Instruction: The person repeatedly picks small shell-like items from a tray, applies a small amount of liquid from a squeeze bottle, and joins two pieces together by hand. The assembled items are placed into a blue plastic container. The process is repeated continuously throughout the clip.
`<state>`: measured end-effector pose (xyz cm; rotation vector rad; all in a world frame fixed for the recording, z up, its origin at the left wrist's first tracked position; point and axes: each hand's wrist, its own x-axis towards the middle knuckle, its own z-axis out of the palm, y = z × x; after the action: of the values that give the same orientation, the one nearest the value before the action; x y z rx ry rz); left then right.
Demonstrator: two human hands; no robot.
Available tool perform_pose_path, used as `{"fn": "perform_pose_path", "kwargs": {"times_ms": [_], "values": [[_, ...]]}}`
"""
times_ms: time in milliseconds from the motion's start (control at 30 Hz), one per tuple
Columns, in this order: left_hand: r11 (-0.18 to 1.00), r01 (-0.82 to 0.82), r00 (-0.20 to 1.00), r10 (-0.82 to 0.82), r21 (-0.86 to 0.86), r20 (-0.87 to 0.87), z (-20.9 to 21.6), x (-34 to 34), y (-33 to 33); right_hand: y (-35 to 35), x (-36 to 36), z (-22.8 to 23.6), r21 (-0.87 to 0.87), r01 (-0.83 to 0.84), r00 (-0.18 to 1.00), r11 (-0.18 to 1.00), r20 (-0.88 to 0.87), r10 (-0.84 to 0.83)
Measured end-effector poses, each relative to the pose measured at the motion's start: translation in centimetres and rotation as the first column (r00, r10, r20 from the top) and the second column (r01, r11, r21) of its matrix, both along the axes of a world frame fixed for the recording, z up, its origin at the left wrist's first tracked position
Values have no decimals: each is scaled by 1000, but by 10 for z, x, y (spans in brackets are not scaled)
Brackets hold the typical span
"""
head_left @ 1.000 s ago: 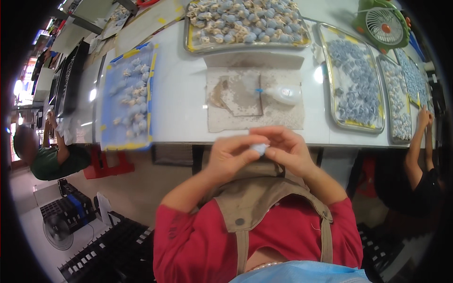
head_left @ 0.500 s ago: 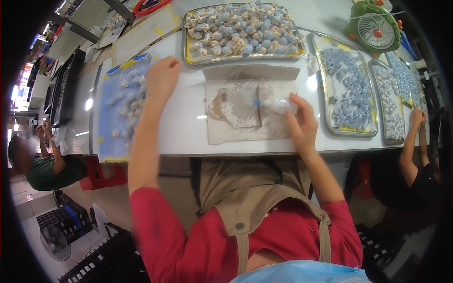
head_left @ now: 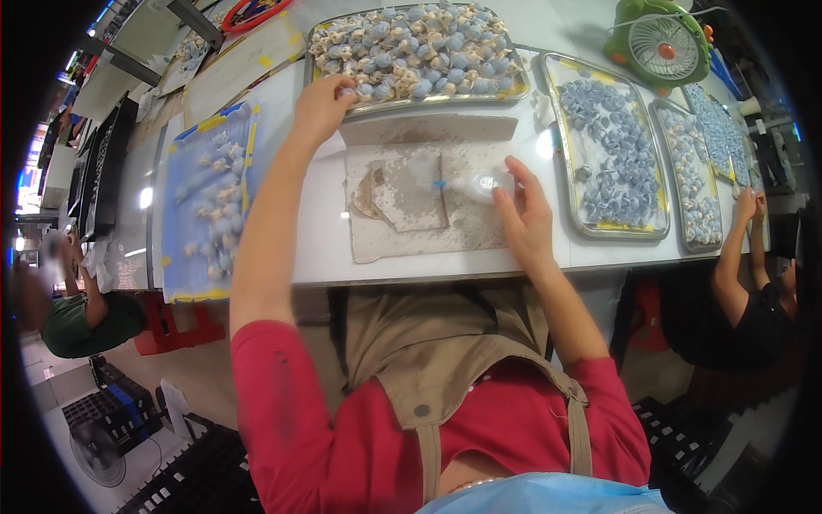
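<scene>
And the left hand [head_left: 318, 111] is held at the near left corner of the silver metal tray [head_left: 445, 103], heaped with small round pale-blue and cream pieces [head_left: 415, 56]; fingertips are bunched there, but whether a piece is pinched cannot be told! Over to the right hand [head_left: 529, 221]: thumb and forefinger are parted around the rounded end of the clear plastic blue-tipped bottle [head_left: 481, 185], laid on stained grey cardboard [head_left: 377, 244] on the white worktop [head_left: 324, 197]. Whether that grip is clamped cannot be told.
</scene>
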<state>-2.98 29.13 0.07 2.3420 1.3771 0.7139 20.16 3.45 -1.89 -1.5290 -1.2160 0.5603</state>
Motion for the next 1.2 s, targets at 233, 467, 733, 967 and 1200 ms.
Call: {"fn": "perform_pose_path", "kwargs": {"times_ms": [233, 467, 733, 967, 1200], "values": [[980, -135, 889, 55, 145, 455, 11, -5, -41, 2, 1, 15, -87, -32, 961, 996, 271, 54], [992, -98, 976, 80, 82, 203, 12, 6, -36, 3, -1, 12, 4, -40, 936, 999, 351, 36], [939, 145, 985, -109, -313, 130, 23, -5, -42, 3, -1, 13, 9, -37, 940, 999, 339, 32], [859, 261, 949, -312, -441, -47, 29, 6, -31, -2, -1, 15, -28, -59, 952, 998, 299, 64], [872, 235, 889, -372, -430, -268, 37, 29, -23, -5, 1, 13, -18, -115, 934, 993, 338, 114]]}}
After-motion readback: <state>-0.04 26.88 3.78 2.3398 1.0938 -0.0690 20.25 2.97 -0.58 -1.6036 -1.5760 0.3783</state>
